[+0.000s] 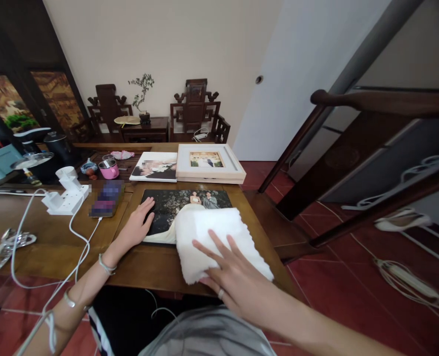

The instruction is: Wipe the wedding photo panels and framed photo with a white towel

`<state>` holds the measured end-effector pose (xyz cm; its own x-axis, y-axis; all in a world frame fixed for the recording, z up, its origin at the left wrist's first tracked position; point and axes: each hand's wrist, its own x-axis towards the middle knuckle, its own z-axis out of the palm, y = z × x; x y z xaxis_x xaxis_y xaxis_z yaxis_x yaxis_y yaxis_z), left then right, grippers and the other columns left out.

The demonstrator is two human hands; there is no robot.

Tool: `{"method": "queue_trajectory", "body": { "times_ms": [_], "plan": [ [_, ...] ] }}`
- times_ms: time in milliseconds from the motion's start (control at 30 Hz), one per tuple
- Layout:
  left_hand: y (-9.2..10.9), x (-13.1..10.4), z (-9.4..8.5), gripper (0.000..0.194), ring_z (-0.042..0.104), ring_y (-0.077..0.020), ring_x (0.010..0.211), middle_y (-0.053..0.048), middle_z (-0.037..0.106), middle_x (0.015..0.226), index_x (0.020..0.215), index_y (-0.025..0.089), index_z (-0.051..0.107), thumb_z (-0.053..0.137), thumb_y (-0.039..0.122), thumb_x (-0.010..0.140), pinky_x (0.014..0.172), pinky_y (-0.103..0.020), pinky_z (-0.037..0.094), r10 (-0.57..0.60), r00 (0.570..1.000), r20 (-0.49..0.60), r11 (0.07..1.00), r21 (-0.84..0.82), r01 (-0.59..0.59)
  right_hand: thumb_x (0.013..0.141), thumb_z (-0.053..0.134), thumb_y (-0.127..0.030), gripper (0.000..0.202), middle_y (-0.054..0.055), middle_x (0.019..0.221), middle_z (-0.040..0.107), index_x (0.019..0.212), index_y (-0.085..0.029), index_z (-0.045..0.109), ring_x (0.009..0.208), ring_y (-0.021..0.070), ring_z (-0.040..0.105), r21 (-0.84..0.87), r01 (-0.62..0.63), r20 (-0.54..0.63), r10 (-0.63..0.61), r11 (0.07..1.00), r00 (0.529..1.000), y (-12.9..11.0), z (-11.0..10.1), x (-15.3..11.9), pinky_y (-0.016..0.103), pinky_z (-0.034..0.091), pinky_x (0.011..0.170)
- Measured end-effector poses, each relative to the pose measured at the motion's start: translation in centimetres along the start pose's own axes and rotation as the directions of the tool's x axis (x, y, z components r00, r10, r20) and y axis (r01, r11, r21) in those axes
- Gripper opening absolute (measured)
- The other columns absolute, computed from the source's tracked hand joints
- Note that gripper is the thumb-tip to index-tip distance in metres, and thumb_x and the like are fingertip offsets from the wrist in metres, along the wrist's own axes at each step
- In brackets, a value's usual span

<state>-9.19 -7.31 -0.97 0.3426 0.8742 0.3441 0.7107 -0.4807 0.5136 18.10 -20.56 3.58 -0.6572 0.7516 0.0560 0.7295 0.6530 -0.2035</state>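
Observation:
A dark photo panel (163, 210) showing a couple in wedding clothes lies flat near the table's front edge. My left hand (138, 222) rests open on its left end, fingers stretched out. Over the panel's right part lies a folded white cloth (223, 222) with a scalloped edge, hiding that corner. My right hand (230, 272) presses on the cloth with several fingers spread, while thumb and forefinger close together at its near edge. The hand wears a ring.
Behind the panel lie a white-edged photo print (156, 163) and a framed picture (212, 155). Left are a phone (107, 198) on a cable, a white power adapter (65, 198), a pink cup (109, 168) and a clear hair claw (10, 249). A wooden chair (316, 158) stands right.

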Motion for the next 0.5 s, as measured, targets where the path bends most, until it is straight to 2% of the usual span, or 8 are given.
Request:
{"method": "queue_trajectory", "body": {
  "times_ms": [133, 267, 367, 500],
  "plan": [
    [-0.1, 0.0, 0.0, 0.050, 0.035, -0.0243, 0.139, -0.017, 0.044, 0.144, 0.131, 0.007, 0.051, 0.036, 0.036, 0.093, 0.116, -0.046, 0.026, 0.004, 1.000, 0.003, 1.000, 0.005, -0.004, 0.097, 0.039, -0.028, 0.034, 0.006, 0.150, 0.037, 0.108, -0.020, 0.070, 0.140, 0.0415, 0.017, -0.001, -0.035, 0.034, 0.035, 0.999, 0.999, 1.7, -1.0, 3.0, 0.070, 0.024, 0.105],
    [-0.2, 0.0, 0.0, 0.047, 0.035, -0.0238, 0.138, -0.014, 0.045, 0.144, 0.131, 0.012, 0.052, 0.037, 0.036, 0.094, 0.115, -0.048, 0.027, 0.006, 1.000, -0.003, 1.000, -0.003, -0.006, 0.099, 0.035, -0.033, 0.038, 0.007, 0.149, 0.038, 0.117, -0.020, 0.066, 0.139, 0.0419, 0.022, -0.019, -0.067, -0.022, 0.066, 0.998, 0.998, 5.3, -1.5, 8.0, 0.070, 0.027, 0.102],
    [-0.1, 0.0, 0.0, 0.048, 0.035, -0.0237, 0.138, -0.015, 0.045, 0.144, 0.131, 0.011, 0.052, 0.037, 0.036, 0.093, 0.116, -0.047, 0.026, 0.001, 1.000, 0.004, 1.000, -0.007, -0.001, 0.099, 0.033, -0.036, 0.041, 0.009, 0.149, 0.038, 0.118, -0.018, 0.064, 0.137, 0.0419, 0.025, -0.053, -0.082, -0.045, 0.080, 0.995, 0.996, 7.6, -1.6, 11.1, 0.069, 0.031, 0.099],
    [-0.1, -0.1, 0.0, 0.047, 0.035, -0.0242, 0.139, -0.015, 0.045, 0.144, 0.132, 0.012, 0.051, 0.037, 0.035, 0.094, 0.115, -0.049, 0.027, 0.000, 1.000, 0.001, 1.000, -0.002, 0.000, 0.100, 0.032, -0.035, 0.041, 0.010, 0.148, 0.040, 0.115, -0.016, 0.065, 0.136, 0.0404, 0.026, -0.072, -0.106, -0.064, 0.102, 0.992, 0.993, 8.3, -1.5, 12.4, 0.068, 0.031, 0.099]
  ]
}}
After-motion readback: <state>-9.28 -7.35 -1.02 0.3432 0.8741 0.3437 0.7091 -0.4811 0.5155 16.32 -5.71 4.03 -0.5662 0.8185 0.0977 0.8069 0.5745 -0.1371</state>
